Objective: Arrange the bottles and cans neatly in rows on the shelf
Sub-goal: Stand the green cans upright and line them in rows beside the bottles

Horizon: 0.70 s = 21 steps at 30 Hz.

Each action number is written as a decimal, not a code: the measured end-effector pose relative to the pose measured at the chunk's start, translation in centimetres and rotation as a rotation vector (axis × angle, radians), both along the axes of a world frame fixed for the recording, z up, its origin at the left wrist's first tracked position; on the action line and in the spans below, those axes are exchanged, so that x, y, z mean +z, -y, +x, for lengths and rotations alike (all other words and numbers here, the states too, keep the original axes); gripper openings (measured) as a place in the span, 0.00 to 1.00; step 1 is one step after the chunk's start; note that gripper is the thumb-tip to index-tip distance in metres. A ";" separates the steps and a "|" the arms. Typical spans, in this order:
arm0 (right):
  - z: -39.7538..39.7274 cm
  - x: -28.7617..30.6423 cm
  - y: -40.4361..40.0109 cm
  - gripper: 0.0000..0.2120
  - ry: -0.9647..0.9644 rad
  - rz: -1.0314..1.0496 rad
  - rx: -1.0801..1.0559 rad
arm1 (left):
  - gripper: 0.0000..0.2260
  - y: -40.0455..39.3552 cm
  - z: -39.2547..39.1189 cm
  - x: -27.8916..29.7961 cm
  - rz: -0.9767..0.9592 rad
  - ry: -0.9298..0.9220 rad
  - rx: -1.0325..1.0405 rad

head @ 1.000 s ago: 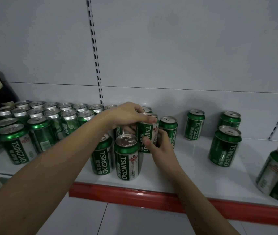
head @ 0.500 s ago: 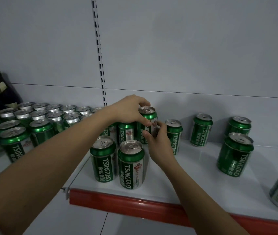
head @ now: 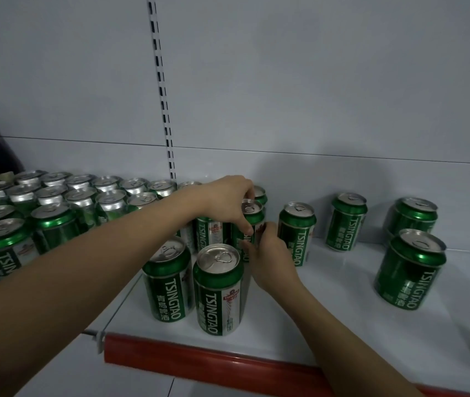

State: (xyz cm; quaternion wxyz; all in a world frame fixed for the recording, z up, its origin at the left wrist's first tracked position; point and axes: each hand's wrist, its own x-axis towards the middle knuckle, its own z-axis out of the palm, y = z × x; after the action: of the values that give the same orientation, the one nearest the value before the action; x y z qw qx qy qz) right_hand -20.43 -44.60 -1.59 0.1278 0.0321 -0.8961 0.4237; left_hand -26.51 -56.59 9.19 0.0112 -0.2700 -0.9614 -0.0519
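1. Both hands are on one green can (head: 252,222) near the back of the white shelf (head: 342,305).
2. The left hand (head: 225,199) comes over the top of it, with curled fingers on its rim and the thumb down its front.
3. The right hand (head: 271,256) grips the same can low on its side, fingers curled round it.
4. This can stands upright. It is just beside another can (head: 209,233) on its left, and one more can (head: 259,193) peeks out behind it.
5. Two cans stand close together near the front: a front left can (head: 169,285) and a front right can (head: 218,290).
6. To the right, a lone can (head: 296,230) stands near the right hand.
7. Farther right, three cans stand well apart: one by the back wall (head: 346,222), one in the far corner (head: 412,216) and one nearer the front (head: 409,270).
8. On the left, many cans (head: 56,207) stand packed in rows.
9. A red strip (head: 199,359) runs along the shelf's front edge.
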 end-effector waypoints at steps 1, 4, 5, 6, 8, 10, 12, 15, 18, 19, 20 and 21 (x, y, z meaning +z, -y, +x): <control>0.0 -0.1 -0.1 0.12 -0.008 0.001 0.003 | 0.33 -0.1 -0.1 0.0 -0.008 0.002 -0.001; 0.2 -0.3 -0.1 0.14 -0.020 -0.031 0.001 | 0.33 0.0 -0.2 0.0 -0.046 0.005 0.000; 0.3 -0.3 -0.1 0.15 -0.014 -0.047 0.003 | 0.34 0.1 -0.1 0.0 -0.047 0.006 -0.004; 0.3 -0.4 -0.2 0.15 -0.003 -0.054 0.011 | 0.35 0.4 0.1 0.1 -0.024 0.014 -0.011; 0.4 -0.6 -0.4 0.15 0.022 -0.003 0.027 | 0.36 1.4 1.2 0.5 0.130 0.060 -0.015; 0.8 -0.5 -0.8 0.12 0.016 0.082 0.026 | 0.29 3.1 2.8 1.1 0.358 0.057 -0.005; 1.4 0.3 -1.1 0.11 -0.037 0.116 -0.043 | 0.18 5.1 4.8 1.3 0.578 0.010 0.012; 2.5 1.6 -1.5 0.10 -0.165 0.082 -0.157 | 0.10 7.8 7.3 0.0 0.885 0.031 0.023; 3.7 2.0 -1.1 0.09 -0.181 -0.180 -0.113 | 0.09 9.9 9.0 -3.0 1.111 0.024 0.076; 4.6 2.0 -0.9 0.10 -0.170 -0.260 -0.108 | 0.09 10.4 9.6 -4.1 1.181 0.018 0.095; 5.6 1.9 -0.5 0.11 -0.170 -0.321 -0.111 | 0.08 10.8 10.2 -5.2 1.249 0.015 0.114; 6.6 1.7 -0.2 0.11 -0.181 -0.369 -0.119 | 0.08 11.2 11.0 -6.1 1.306 0.023 0.131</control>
State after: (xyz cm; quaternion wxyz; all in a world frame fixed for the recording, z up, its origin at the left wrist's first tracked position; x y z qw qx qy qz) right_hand -13.78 -44.43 0.15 0.2364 -0.0071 -0.7887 0.5675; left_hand -15.56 -67.76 3.08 0.1656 -0.1479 -0.7465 -0.6272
